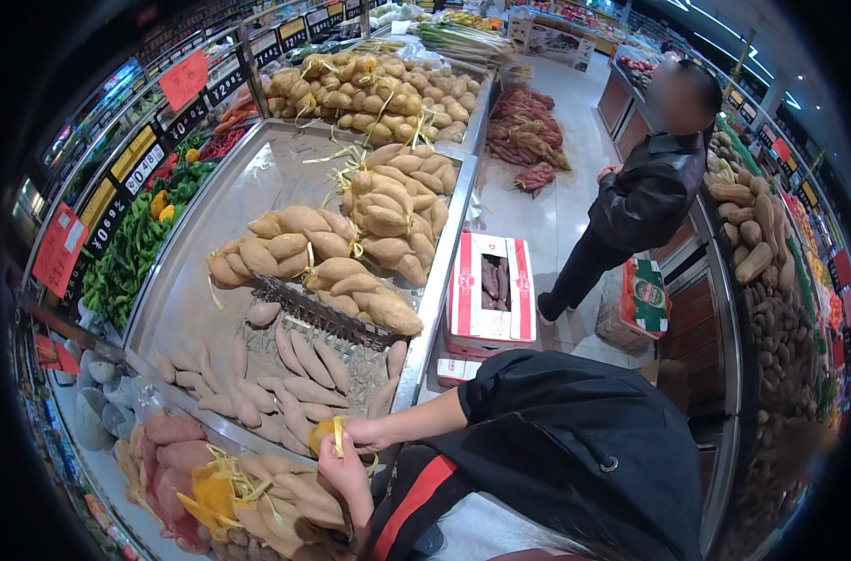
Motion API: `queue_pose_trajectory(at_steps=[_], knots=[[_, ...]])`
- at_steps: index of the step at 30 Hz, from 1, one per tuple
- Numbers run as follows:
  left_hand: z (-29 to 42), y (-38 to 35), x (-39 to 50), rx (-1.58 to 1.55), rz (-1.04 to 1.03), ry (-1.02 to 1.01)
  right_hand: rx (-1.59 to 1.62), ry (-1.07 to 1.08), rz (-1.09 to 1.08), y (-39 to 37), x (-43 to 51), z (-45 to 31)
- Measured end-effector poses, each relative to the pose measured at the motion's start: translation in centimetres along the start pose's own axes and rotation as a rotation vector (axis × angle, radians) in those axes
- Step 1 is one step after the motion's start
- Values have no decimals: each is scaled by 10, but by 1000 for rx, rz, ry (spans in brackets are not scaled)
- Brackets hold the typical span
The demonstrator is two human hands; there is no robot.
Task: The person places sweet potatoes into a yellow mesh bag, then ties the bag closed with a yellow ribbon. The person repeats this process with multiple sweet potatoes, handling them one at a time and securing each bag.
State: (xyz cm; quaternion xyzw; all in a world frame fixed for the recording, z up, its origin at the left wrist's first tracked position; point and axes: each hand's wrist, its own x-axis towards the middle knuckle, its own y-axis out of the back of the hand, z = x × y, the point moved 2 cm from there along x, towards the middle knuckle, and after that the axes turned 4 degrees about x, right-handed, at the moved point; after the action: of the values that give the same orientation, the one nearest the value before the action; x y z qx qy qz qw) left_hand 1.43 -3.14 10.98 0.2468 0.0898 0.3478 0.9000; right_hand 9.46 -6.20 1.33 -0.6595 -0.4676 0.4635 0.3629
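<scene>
My right hand (366, 433) is closed around a bunched yellow mesh net (320, 436) at the front edge of a metal display bin (425, 350). Just below it, my left hand (344, 471) pinches a pale yellow tie strip (338, 431) beside the net. Whether anything is inside the net is hidden by my fingers. Loose sweet potatoes (257, 396) lie in the bin beyond my hands. Past a dark plastic basket edge (320, 312) are netted bundles of sweet potatoes (355, 291) tied with yellow strips.
Bagged sweet potatoes and yellow netting (218, 494) lie at lower left. Netted potatoes (369, 91) fill the far bin. Green peppers (124, 277) line the left shelf. A red-and-white carton (460, 315) stands on the aisle floor, near a person in a dark jacket (649, 189).
</scene>
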Motion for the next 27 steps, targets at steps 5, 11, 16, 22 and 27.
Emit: queue_pose_trajectory(at_steps=[5,11,16,22,27], knots=[[-2,20,4,-93,126,-13,-397,-130,58,-18,-27,-13],[5,31,13,-65,77,-27,-107,-210,-47,-26,-32,-21],[20,0,-5,-212,-212,-38,84,22,70,-18,-5,18],[34,2,-19,-342,-225,-4,-471,178,172,-8,3,9],[34,0,-25,-229,-331,-44,-1352,407,348,0,15,-2]])
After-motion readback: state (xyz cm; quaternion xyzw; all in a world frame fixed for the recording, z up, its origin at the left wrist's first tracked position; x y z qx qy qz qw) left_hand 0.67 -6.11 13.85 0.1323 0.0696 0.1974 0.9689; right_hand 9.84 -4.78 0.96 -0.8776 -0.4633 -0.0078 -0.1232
